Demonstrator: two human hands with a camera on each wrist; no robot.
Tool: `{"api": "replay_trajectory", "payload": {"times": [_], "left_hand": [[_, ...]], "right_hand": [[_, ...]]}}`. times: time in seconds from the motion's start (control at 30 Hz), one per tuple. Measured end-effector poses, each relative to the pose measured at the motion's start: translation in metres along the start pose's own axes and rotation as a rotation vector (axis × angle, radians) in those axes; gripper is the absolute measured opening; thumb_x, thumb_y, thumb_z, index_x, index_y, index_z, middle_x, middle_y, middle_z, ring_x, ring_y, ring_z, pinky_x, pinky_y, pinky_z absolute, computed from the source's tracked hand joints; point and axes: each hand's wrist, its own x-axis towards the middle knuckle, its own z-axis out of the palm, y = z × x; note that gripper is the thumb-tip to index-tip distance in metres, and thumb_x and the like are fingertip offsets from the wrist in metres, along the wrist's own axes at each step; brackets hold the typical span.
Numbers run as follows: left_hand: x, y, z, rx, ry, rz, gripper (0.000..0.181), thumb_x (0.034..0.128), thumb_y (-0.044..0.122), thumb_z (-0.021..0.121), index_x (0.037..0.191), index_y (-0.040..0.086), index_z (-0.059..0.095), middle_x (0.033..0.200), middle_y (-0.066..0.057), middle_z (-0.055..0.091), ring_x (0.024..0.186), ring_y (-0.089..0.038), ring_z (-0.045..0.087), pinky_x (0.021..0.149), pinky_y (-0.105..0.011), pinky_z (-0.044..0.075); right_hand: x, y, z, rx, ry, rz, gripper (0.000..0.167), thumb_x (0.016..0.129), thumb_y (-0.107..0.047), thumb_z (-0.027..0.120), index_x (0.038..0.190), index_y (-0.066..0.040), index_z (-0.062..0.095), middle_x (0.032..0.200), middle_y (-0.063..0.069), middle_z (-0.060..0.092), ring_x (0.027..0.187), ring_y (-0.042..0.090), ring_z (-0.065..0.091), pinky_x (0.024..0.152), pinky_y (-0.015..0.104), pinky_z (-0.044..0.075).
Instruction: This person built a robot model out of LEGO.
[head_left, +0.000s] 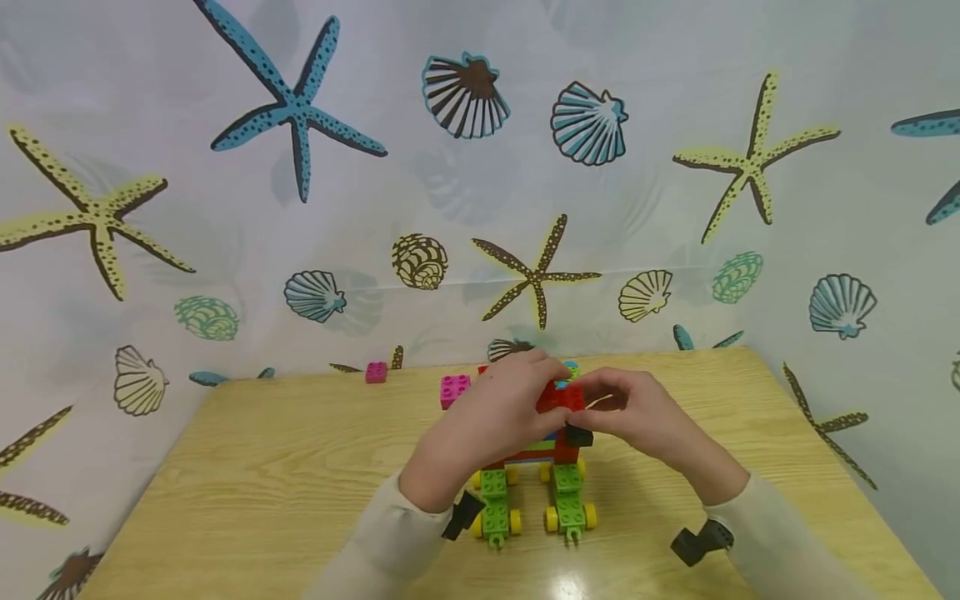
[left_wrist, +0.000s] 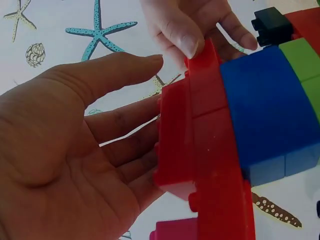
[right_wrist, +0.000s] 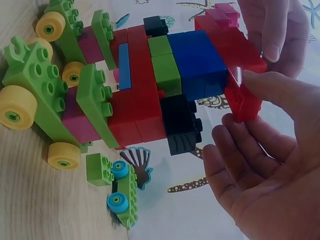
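A toy built of large plastic bricks, with red, blue and light green bricks stacked between my hands, stands on two green wheeled bases. At its top, my right hand pinches the end of a red brick between thumb and fingers. My left hand reaches round the top from the other side. In the left wrist view its fingers lie behind an upper red brick, while the thumb stands apart from it. Black bricks stick out at the sides below.
A small pink brick lies near the table's back edge. Another pink brick shows beside my left hand. Behind the toy stands a green wheeled base with blue wheels. A patterned cloth surrounds the wooden table.
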Motion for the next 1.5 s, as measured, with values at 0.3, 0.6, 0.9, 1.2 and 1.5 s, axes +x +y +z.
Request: {"api": "replay_trajectory", "payload": {"times": [0.3,0.6,0.9,1.2,1.5], "left_hand": [[0.003,-0.003,0.009,-0.044,-0.052,-0.063,0.032,0.1021,0.025,0.085,0.130,0.009,0.081,0.115,-0.004,0.077,0.095,-0.017,0.062,0.080,-0.026,0.058],[0.003,-0.004,0.016,0.011,-0.024,-0.119,0.025,0.1013,0.027,0.086,0.122,0.013,0.085,0.111,-0.001,0.078,0.096,-0.015,0.068,0.083,-0.027,0.063],[-0.002,-0.007,0.013,-0.014,-0.020,-0.164,0.026,0.1024,0.027,0.084,0.124,0.014,0.084,0.115,-0.001,0.079,0.099,-0.017,0.068,0.084,-0.031,0.064],[-0.022,-0.023,0.003,-0.066,0.013,-0.188,0.026,0.1010,0.023,0.086,0.122,0.008,0.083,0.115,-0.005,0.080,0.098,-0.020,0.070,0.085,-0.036,0.066],[-0.041,-0.026,-0.007,-0.036,0.026,-0.240,0.020,0.0996,0.019,0.086,0.117,0.009,0.084,0.109,-0.004,0.080,0.096,-0.019,0.068,0.087,-0.036,0.066]], "right_hand": [[0.000,0.000,0.008,0.014,0.014,0.005,0.040,0.103,-0.022,0.083,0.138,-0.004,0.075,0.133,0.017,0.078,0.116,0.027,0.077,0.093,0.029,0.065],[-0.006,0.009,-0.002,0.024,0.022,0.013,0.038,0.104,-0.020,0.082,0.139,-0.007,0.075,0.132,0.016,0.078,0.116,0.024,0.076,0.095,0.028,0.065],[0.000,0.028,-0.034,0.028,0.103,0.076,0.041,0.108,-0.020,0.077,0.143,-0.002,0.071,0.137,0.021,0.077,0.112,0.008,0.077,0.098,0.019,0.062],[0.020,0.065,-0.051,-0.045,0.146,0.182,0.044,0.109,-0.024,0.076,0.147,-0.003,0.070,0.144,0.021,0.075,0.118,0.015,0.075,0.104,0.026,0.059],[0.043,0.097,-0.057,-0.174,0.150,0.242,0.050,0.109,-0.023,0.075,0.151,0.001,0.065,0.153,0.024,0.068,0.137,0.040,0.066,0.118,0.055,0.056]]}}
